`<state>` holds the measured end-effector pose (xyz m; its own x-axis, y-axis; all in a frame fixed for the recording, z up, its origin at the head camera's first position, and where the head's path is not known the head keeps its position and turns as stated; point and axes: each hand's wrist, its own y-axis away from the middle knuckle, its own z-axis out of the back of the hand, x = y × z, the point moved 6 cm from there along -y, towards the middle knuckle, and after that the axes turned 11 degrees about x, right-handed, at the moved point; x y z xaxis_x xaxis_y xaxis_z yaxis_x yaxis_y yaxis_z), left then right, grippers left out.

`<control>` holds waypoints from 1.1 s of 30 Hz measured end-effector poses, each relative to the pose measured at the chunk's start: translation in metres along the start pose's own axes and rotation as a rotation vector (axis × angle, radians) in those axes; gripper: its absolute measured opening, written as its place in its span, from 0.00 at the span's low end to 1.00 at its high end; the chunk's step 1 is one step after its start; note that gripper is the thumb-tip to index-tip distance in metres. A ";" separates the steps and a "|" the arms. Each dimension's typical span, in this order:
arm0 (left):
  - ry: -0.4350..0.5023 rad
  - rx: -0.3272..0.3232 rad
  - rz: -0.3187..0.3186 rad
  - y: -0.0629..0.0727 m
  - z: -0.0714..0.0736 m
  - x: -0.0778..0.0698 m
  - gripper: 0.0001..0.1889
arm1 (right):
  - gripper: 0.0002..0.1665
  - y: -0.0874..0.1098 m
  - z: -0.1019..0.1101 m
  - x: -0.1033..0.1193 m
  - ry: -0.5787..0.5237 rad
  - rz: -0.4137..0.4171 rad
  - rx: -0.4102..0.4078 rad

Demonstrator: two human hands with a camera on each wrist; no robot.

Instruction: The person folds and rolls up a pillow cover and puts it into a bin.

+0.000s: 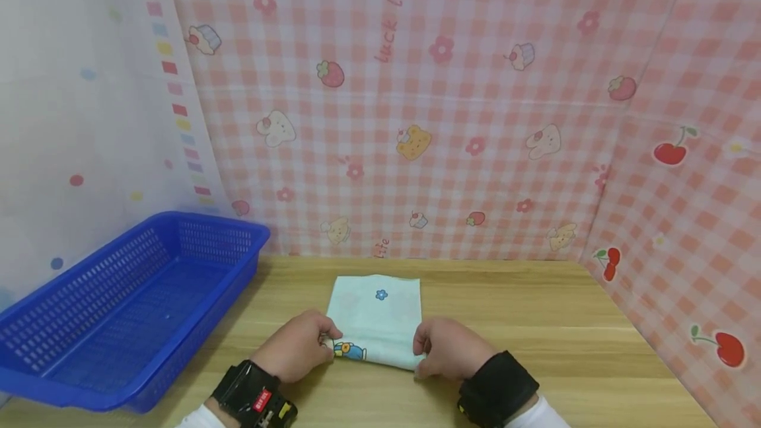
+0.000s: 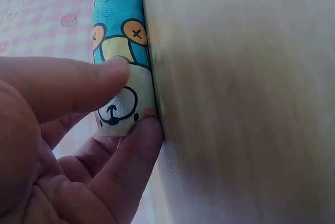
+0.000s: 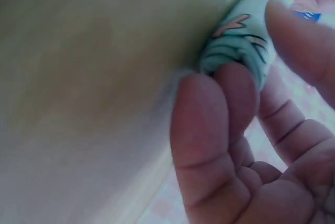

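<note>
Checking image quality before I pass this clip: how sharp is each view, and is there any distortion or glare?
Head view: sharp, evenly lit, wide-angle bend along the wooden table edges and blue basket. Left wrist view: rolled cloth fairly clear, table blurred. Right wrist view: soft throughout, right hand and cloth out of focus. No glare.

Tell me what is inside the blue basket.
Nothing visible inside the blue basket: only its perforated floor shows. The near wall hides the closest strip of the floor.
</note>
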<state>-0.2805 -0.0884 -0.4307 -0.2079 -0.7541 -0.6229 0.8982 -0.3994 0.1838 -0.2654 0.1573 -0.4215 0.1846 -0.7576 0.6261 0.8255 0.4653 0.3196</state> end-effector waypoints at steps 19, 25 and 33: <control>-0.094 0.002 -0.092 0.001 -0.002 -0.006 0.11 | 0.10 -0.003 -0.002 0.000 0.215 0.102 0.022; -0.070 0.032 -0.076 0.002 0.000 -0.001 0.08 | 0.05 -0.002 -0.002 -0.006 0.082 0.076 0.087; -0.051 0.042 -0.049 0.001 0.001 0.000 0.06 | 0.07 -0.002 -0.003 -0.010 -0.073 -0.037 0.022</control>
<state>-0.2798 -0.0890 -0.4297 -0.2714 -0.7585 -0.5924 0.8695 -0.4571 0.1870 -0.2668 0.1629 -0.4307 0.1145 -0.7394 0.6634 0.8186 0.4486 0.3586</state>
